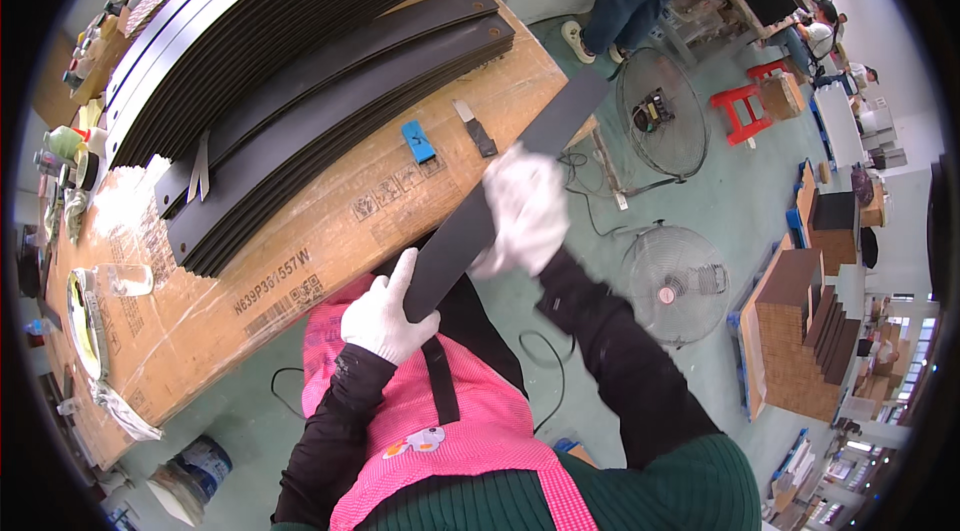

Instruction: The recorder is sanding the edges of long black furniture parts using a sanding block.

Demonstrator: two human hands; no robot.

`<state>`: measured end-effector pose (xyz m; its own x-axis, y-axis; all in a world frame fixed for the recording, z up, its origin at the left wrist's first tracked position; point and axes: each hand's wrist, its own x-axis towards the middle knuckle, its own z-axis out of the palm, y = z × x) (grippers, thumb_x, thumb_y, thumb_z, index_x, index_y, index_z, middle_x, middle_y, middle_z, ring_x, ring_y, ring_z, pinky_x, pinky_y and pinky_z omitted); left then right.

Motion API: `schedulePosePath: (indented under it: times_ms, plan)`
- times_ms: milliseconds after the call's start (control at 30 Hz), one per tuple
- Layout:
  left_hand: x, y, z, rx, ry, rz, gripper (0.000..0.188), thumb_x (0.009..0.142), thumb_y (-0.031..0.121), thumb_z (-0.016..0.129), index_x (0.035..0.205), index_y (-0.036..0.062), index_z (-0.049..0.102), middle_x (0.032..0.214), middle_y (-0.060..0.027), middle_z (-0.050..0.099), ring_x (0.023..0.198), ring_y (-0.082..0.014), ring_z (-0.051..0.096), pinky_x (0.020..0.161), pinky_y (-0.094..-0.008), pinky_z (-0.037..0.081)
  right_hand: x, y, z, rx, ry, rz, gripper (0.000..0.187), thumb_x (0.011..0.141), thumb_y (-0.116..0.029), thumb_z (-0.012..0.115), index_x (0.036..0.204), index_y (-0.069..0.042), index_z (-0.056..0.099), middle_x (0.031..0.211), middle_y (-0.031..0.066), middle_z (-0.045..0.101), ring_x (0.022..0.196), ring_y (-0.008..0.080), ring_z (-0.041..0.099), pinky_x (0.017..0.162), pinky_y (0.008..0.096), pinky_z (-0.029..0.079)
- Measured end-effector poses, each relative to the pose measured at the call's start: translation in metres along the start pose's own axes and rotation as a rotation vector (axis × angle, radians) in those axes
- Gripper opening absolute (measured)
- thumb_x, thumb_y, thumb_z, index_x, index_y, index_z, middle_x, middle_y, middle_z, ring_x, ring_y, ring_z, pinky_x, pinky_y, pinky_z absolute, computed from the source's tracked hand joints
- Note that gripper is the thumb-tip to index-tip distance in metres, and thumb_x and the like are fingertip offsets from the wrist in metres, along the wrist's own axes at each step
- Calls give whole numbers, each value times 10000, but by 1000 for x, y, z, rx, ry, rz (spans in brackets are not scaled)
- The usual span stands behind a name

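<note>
over a cardboard-topped bench (pixel 300 261), left hand (pixel 385 316) fingers gripping black strip (pixel 500 191), right hand (pixel 525 211) blurred (grip unclear), green floor (pixel 720 201)

White knit gloves on both the left hand (pixel 383 316) and right hand (pixel 522 211). Black long sleeves (pixel 610 351), snug at the wrists just behind the gloves. Pink checked apron (pixel 470 441) with black strap and small cartoon patch, below the gloves. Dark green ribbed knit beside the apron.

Workbench (pixel 300 261) (topped with cardboard sheeting) carried stacked long black strips (pixel 330 81) across its far side; a blue block (pixel 419 142) and a scraper (pixel 478 131) lay toward the right.
</note>
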<state>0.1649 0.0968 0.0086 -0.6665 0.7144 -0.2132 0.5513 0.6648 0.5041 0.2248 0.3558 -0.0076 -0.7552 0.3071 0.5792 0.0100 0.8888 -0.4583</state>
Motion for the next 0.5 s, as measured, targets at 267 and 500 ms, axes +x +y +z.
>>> schedulePosePath:
  times_ms: [267,500]
  plan:
    - [-2,0,-4,-6,31,42,909,718,381,814,1537,176,475,936,-151,629,767,-319,695,670,-436,573,85,217,-32,-645,45,572,229,987,-424,648,1111,-235,685,1215,134,579,1136,369,604,963,491,529]
    - [-75,-59,-34,103,51,-103,878,695,267,850,1466,72,479,992,-142,638,826,-316,689,725,-413,574,97,195,-31,-811,-92,565,197,1004,-356,624,1146,-236,687,1237,156,602,1150,395,609,945,512,546]
